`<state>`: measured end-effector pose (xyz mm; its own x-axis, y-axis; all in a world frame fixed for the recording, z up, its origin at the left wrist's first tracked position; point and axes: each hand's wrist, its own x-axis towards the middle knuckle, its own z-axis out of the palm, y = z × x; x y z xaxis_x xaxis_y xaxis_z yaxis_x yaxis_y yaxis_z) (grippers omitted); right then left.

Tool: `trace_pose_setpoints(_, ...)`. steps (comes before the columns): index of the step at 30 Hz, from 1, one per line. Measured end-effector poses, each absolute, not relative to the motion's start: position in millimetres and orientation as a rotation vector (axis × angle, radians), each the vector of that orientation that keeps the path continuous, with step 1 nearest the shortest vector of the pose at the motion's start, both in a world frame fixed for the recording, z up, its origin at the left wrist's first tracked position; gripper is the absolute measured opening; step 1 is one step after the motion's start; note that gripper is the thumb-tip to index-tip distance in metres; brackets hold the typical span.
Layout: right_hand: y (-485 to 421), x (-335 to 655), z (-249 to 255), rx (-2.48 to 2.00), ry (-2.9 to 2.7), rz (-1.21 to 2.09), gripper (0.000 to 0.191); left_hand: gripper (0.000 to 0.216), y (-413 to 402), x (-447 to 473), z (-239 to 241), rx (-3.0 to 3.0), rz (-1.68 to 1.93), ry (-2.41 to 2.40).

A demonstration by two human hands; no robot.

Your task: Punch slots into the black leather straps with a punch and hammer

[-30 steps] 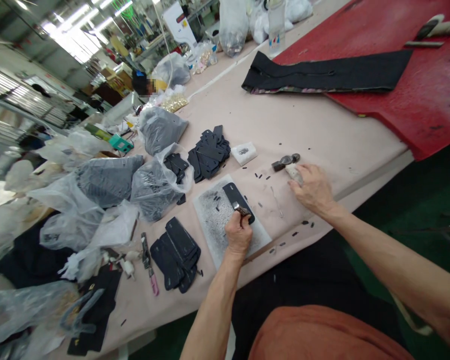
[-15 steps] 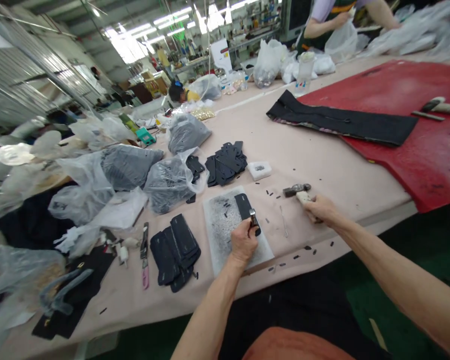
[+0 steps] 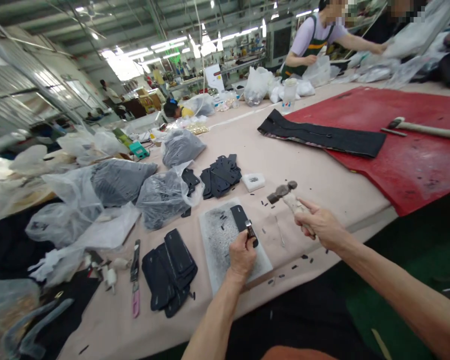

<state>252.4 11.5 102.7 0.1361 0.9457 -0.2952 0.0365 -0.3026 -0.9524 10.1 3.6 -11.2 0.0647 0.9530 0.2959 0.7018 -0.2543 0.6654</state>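
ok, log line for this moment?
left hand: holds metal tool at black piece | right hand: holds hammer | black piece: on speckled white board

Speckled board point(image 3: 212, 245): over it, my left hand point(image 3: 243, 255) grips a metal tool point(image 3: 249, 229) at a dark piece point(image 3: 238, 215). Right of board, my right hand point(image 3: 322, 226) holds a hammer point(image 3: 282, 190). Left of board, a dark stack point(image 3: 168, 275).

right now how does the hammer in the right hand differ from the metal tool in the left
The hammer has a dark head and pale handle; the metal tool shows a shiny top.
The hammer is out to the right of the pale slab, while the metal tool is over it, at the black piece.
Both are gripped in one hand.
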Motion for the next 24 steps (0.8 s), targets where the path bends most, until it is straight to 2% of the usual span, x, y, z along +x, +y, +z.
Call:
trace_pose_setpoints(2,6.9,247.1,138.2,-1.459,-1.221,1.112,0.072,0.014,4.3,9.9,-10.2,2.021,1.002,1.666)
trace_pose_setpoints(7,-10.9,237.6,204.6,-1.173,-1.722,0.614,0.061,0.012,4.4,11.1,-8.4,2.056,0.963,1.724)
trace_pose_setpoints(11,-16.1,227.9,196.5,-1.008,-2.07,0.409,0.062,0.013,3.8,11.6,-8.5,2.063,0.938,1.735)
trace_pose_setpoints(15,-11.1,225.9,190.8,-1.092,-2.352,0.439,0.056,0.013,3.3,11.6,-8.4,2.051,0.919,1.768)
trace_pose_setpoints(20,-17.2,226.1,222.0,-1.03,-2.06,0.298,0.061,0.015,3.2,11.3,-9.0,2.04,0.944,1.71)
trace_pose_setpoints(24,-20.6,223.4,199.4,-1.043,-2.044,0.287,0.063,0.016,3.5,11.3,-9.9,2.02,0.904,1.707)
